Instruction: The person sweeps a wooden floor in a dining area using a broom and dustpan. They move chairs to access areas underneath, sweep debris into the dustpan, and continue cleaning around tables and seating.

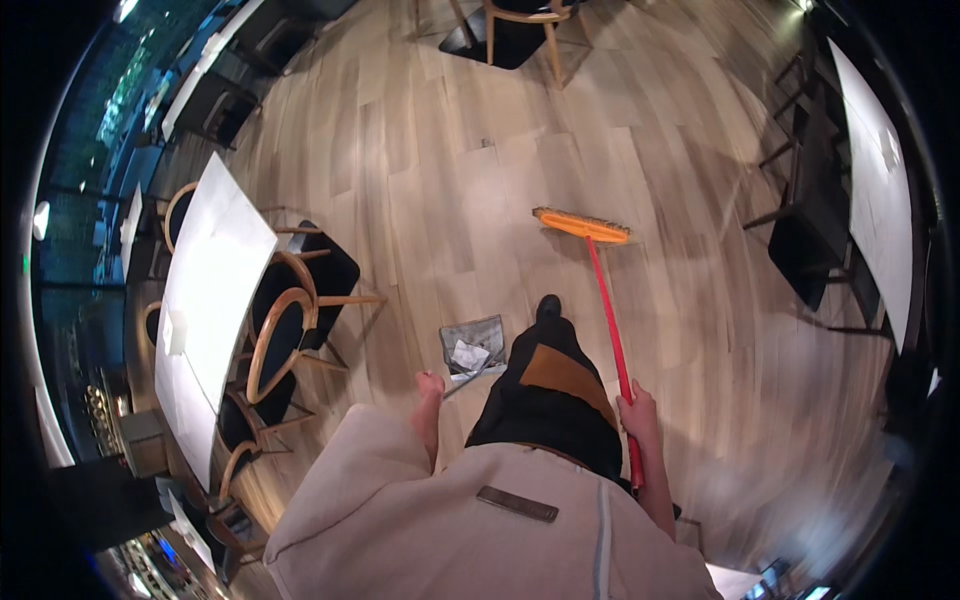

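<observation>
My right hand [637,412] grips the red handle of a push broom [609,322], near the handle's rear end. The broom's orange head [583,225], with dark bristles, rests on the wood-look floor ahead of me. To the left of my legs, my left hand [430,384] is closed beside a grey long-handled dustpan [480,335]. The dustpan's thin handle runs down toward that hand, but the grip itself is hidden from view. Inside the pan lies a crumpled white paper [469,355] with some dark debris.
A white table [217,277] with wooden-armed chairs [281,345] stands at my left. On the right are another white table [874,180] and dark chairs [817,217]. A wooden chair [529,15] is at the far end. A small dark speck [486,142] lies on the floor ahead.
</observation>
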A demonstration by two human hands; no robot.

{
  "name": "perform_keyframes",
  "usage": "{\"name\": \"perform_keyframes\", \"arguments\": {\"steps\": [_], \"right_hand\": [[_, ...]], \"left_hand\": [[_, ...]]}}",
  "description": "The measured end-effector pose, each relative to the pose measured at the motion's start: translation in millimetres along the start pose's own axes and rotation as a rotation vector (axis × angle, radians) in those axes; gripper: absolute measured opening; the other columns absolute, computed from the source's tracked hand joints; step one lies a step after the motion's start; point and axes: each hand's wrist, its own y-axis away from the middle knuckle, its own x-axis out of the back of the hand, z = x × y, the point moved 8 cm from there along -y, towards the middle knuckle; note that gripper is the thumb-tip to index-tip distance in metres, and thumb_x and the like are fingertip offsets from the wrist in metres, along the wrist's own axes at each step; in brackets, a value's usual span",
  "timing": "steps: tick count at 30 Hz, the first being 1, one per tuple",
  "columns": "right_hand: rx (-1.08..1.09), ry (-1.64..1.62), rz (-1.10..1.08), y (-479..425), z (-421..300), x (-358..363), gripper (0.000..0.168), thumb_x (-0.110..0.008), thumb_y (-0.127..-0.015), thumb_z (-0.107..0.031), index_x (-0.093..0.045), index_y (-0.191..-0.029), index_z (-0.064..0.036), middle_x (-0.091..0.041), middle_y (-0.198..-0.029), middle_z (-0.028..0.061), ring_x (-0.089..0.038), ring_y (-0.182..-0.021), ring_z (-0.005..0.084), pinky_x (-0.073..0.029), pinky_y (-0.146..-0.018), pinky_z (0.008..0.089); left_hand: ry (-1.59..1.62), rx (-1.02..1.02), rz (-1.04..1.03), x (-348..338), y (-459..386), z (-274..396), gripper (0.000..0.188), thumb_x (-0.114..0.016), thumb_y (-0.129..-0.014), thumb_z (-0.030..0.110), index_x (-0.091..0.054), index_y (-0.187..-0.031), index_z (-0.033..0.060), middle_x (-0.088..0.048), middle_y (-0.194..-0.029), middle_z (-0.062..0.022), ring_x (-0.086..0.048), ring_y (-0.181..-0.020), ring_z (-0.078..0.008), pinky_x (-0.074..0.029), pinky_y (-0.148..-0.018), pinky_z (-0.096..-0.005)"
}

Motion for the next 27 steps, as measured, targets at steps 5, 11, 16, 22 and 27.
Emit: {"name": "perform_keyframes", "arguments": {"steps": [5,11,16,22,27], "right_hand": [[-0.238,-0.069,-0.398,-70.7,-36.0,-19.1,0.03,-0.06,-0.076,-0.016,-0.058,-0.099,0.002,-0.059,-0.062,0.0166,-0.061,-0.054,0.0228,-0.049,-0.05,0.0343],[-0.628,-0.21,-0.557,-81.1,-30.1,9.2,0.019,-0.056,-0.081,-0.016,-0.057,-0.085,0.003,-0.053,-0.056,0.0064,-0.052,-0.044,0.0166,-0.045,-0.041,0.0286],[-0.954,-0.468,-0.672,-102.0,-2.0,1.8,0.014,-0.052,-0.084,-0.012,-0.053,-0.084,0.001,-0.055,-0.067,0.0079,-0.053,-0.052,0.0161,-0.045,-0.045,0.0277],[-0.698,-0.202,-0.578,-141.8,-23.5,-7.7,0.015,-0.05,-0.085,-0.013,-0.051,-0.087,0.001,-0.052,-0.061,0.0086,-0.05,-0.045,0.0179,-0.042,-0.039,0.0302],[-0.551,-0.194,-0.629,-137.4,-57.4,-20.8,0.018,-0.05,-0.086,-0.015,-0.057,-0.087,0.002,-0.052,-0.057,0.0064,-0.047,-0.042,0.0152,-0.039,-0.04,0.028]], "left_hand": [[-0.088,-0.009,0.084,14.2,-57.6,-27.0,0.036,-0.047,-0.08,0.018,-0.05,-0.105,-0.0079,-0.055,-0.106,-0.0266,-0.058,-0.096,-0.0339,-0.046,-0.082,-0.0387],[-0.554,-0.18,-0.512,-5.7,-61.6,-13.6,0.027,-0.051,-0.073,0.016,-0.057,-0.09,-0.0056,-0.06,-0.093,-0.0215,-0.062,-0.082,-0.0314,-0.049,-0.073,-0.0364],[-0.243,0.113,-0.173,5.7,-46.9,-13.2,0.033,-0.052,-0.072,0.016,-0.053,-0.1,-0.0009,-0.06,-0.102,-0.0195,-0.059,-0.094,-0.0313,-0.047,-0.082,-0.0365],[-0.057,0.166,-0.159,18.0,-9.5,17.0,0.033,-0.055,-0.07,0.018,-0.052,-0.098,0.0008,-0.059,-0.101,-0.022,-0.056,-0.1,-0.032,-0.044,-0.088,-0.0365],[-0.336,0.172,-0.19,34.8,-45.1,-34.5,0.046,-0.058,-0.069,0.024,-0.052,-0.106,-0.0018,-0.056,-0.107,-0.0238,-0.054,-0.104,-0.035,-0.044,-0.088,-0.0388]]}}
